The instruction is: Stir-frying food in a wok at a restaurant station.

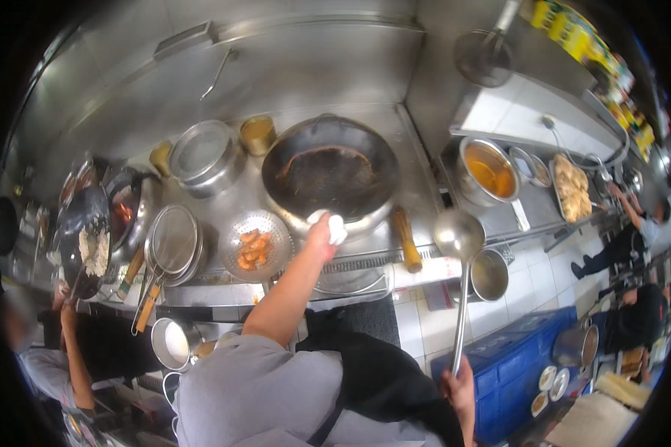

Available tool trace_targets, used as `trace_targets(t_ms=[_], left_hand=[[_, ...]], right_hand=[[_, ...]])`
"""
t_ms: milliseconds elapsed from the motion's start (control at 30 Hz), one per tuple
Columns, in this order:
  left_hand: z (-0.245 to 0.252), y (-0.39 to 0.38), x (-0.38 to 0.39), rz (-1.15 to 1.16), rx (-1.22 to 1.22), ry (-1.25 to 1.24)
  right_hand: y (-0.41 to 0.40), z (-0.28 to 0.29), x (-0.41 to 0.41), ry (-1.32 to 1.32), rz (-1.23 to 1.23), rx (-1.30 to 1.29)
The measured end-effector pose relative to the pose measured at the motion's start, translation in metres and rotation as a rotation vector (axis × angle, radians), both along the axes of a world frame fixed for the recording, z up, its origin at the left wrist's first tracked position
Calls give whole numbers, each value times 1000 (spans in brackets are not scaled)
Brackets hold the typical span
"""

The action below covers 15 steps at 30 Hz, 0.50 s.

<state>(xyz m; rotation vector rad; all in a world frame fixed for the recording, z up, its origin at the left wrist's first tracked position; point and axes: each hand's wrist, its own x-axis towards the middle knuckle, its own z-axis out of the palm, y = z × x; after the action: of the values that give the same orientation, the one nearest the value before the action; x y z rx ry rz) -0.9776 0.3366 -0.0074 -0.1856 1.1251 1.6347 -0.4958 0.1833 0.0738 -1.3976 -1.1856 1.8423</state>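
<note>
My left hand point(324, 237) is closed on a white cloth point(336, 228) at the near rim of a large black wok point(330, 173) on the steel range. Dark residue and a reddish arc show inside the wok. In my right hand point(458, 385), low at the right, is the handle of a long steel ladle point(459, 234), its bowl up beside the range's front edge. Cooked shrimp-like pieces point(254, 248) lie in a perforated strainer point(232, 229) left of the wok. A wooden-handled brush or whisk point(407, 240) lies right of it.
Round mesh strainers point(174, 240) and a lidded steel pot point(204, 153) stand left. At right are a pot of orange liquid point(489, 170), a tray of chicken-like pieces point(571, 190) and a steel pot point(489, 274). A co-worker point(56, 357) tilts another wok at far left; other people are at far right.
</note>
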Motion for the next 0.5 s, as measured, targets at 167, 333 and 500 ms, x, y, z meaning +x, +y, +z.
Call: trace_targets(t_ms=[167,333,500], left_hand=[[-44,15,-33,-176,40,94],[-66,-93,-75,-332,52,505],[-129,-157,-64,-401,-179,1007]], right_hand=[[145,54,-113,-218,355,233],[216,63,-173,-795,843,582],[217,-20,-156,-1046,924,748]])
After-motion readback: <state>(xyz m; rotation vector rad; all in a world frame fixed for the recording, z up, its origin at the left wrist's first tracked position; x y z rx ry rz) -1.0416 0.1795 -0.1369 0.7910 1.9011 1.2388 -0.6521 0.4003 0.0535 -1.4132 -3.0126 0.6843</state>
